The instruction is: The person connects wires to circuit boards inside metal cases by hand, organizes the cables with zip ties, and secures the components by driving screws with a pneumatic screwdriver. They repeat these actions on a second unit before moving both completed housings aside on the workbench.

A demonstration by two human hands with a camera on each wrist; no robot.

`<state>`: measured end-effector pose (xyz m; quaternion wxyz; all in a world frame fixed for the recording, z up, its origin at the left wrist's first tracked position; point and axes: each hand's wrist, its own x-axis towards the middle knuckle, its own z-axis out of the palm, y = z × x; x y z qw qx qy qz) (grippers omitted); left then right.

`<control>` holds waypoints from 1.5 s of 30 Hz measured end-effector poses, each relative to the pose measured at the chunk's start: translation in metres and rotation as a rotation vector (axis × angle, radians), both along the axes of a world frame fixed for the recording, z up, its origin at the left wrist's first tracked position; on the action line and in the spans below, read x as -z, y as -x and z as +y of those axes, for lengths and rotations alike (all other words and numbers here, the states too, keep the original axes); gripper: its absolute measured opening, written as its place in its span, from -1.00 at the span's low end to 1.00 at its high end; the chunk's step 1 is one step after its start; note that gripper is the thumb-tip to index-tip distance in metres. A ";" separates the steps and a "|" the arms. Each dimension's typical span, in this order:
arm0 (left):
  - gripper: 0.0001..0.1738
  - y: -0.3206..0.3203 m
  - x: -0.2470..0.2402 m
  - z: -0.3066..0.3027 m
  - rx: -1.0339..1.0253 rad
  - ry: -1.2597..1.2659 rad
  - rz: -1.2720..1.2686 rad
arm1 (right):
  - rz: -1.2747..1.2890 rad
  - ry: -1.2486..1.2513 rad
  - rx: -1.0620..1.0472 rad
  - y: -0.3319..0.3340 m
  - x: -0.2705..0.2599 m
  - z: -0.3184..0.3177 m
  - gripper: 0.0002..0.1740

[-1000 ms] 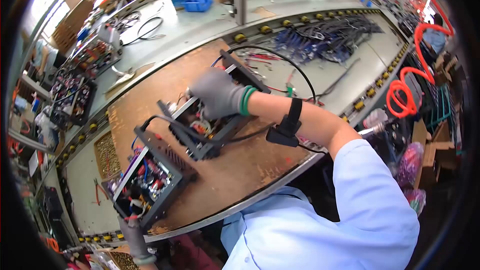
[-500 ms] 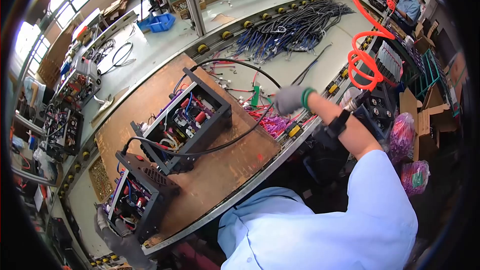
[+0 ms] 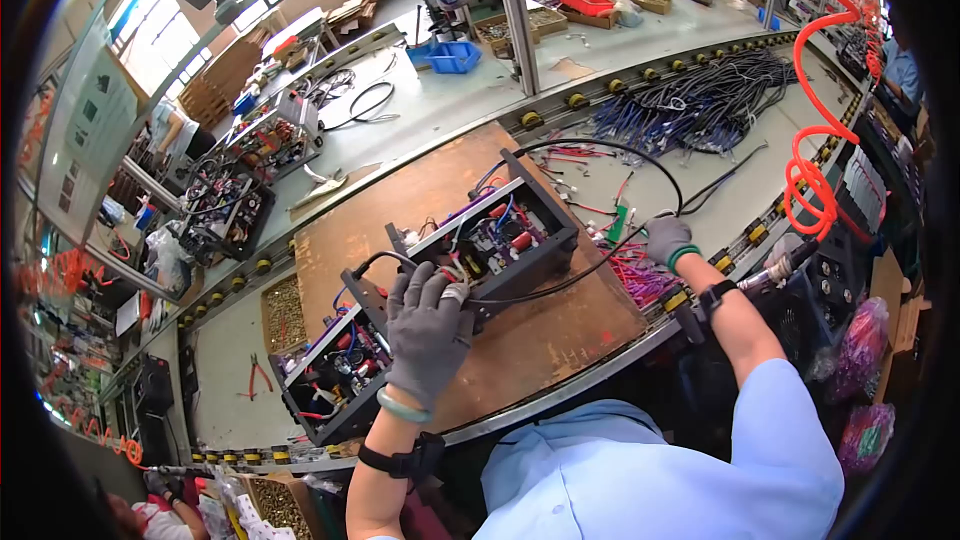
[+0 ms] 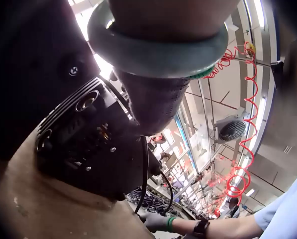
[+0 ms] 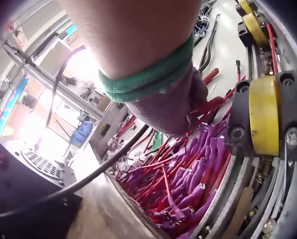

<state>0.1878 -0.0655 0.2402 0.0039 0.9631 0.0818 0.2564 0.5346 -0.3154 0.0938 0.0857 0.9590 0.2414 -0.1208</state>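
In the head view my gloved left hand (image 3: 430, 330) rests at the near end of an open black chassis (image 3: 510, 240), fingers extended beside its wires. A second open chassis (image 3: 345, 365) stands left of it. The left wrist view shows the gloved hand (image 4: 151, 99) above a dark metal housing (image 4: 98, 144); its fingertips are hidden. My gloved right hand (image 3: 670, 240) is over the purple and red wires (image 3: 640, 275), fingers curled. In the right wrist view this hand (image 5: 163, 112) grips a red-handled tool (image 5: 208, 105) over the purple-sleeved wires (image 5: 188, 174).
Both chassis stand on a brown board (image 3: 560, 330). A black cable (image 3: 560, 288) loops rightward from them. Dark cables (image 3: 690, 100) lie in a heap behind. Red-handled pliers (image 3: 258, 376) and a box of brass parts (image 3: 284, 315) are at left; a red coiled hose (image 3: 810, 185) hangs right.
My left hand has moved from the left chassis to the near end of the other. My right hand has left that chassis and reached the wires at right. The head view has shifted.
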 end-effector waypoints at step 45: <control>-0.87 -0.053 0.015 0.062 -0.214 0.474 -0.147 | 0.315 -0.061 -0.746 0.091 -0.131 -0.042 -0.59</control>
